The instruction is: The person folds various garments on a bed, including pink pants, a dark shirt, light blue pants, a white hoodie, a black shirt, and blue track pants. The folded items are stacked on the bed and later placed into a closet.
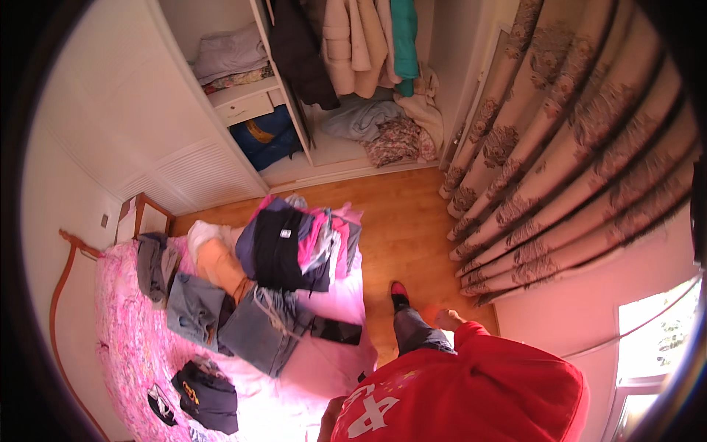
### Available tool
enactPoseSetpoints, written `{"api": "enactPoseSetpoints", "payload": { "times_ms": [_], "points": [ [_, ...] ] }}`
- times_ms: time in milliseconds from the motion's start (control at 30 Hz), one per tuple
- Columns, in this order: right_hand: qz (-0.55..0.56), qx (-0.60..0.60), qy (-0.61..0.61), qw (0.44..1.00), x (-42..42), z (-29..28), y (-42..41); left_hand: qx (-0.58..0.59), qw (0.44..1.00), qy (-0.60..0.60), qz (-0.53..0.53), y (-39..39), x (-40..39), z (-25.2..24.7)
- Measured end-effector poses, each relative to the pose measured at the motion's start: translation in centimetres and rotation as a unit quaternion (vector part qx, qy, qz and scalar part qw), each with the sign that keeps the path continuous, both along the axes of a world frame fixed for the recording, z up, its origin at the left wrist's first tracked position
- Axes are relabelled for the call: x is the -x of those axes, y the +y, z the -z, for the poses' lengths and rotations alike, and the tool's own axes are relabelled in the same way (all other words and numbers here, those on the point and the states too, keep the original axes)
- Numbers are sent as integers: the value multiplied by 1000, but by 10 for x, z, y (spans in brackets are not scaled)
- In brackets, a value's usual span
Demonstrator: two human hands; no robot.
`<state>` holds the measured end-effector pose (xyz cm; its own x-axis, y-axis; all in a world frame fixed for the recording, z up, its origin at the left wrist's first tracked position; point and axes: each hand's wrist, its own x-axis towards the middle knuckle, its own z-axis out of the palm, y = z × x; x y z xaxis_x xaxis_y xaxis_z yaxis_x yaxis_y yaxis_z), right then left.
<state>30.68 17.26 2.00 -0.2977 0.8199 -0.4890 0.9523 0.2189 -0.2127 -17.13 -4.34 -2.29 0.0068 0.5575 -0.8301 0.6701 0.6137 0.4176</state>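
Observation:
My right hand [450,319] hangs beyond the cuff of a red sweatshirt [475,387], above the wooden floor and near my trouser leg [417,331]. Its fingers are too small and blurred to read. Only a sliver of my left hand [329,418] shows at the sweatshirt's lower left, by the bed's edge; its fingers are hidden. On the pink bed [326,367] lie grey-blue trousers [257,329] with a pale drawstring, and a flat dark rectangular thing [337,330]. Behind them rises a pile of folded clothes with a black garment [276,243] on top.
Folded jeans [193,304], an orange garment [218,259] and a black printed garment [209,400] also lie on the bed. An open wardrobe [287,171] holds hanging coats and heaped cloth. Floral curtains [552,166] hang at the right. My shoe [399,293] stands on the wooden floor [397,221].

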Motion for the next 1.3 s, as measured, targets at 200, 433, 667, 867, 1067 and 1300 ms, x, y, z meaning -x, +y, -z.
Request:
{"api": "enactPoseSetpoints", "payload": {
  "times_ms": [200,433,667,867,1067,1300],
  "points": [
    [111,-4,110,988,-50,0,98,-145,918,-70,363,190,-74,-26],
    [225,271,672,651,-117,-56,215,-310,946,-91,-26,436,-169,-191],
    [394,296,401,772,-153,2,243,-395,916,-51,-53,539,-174,-257],
    [581,499,456,454,-151,-12,300,-493,862,20,-117,601,-147,-303],
    [471,540,519,466,-175,-17,384,-564,749,250,-243,614,-60,-308],
    [347,308,233,854,-127,-65,524,-411,632,550,-358,535,15,-269]
  ]
}}
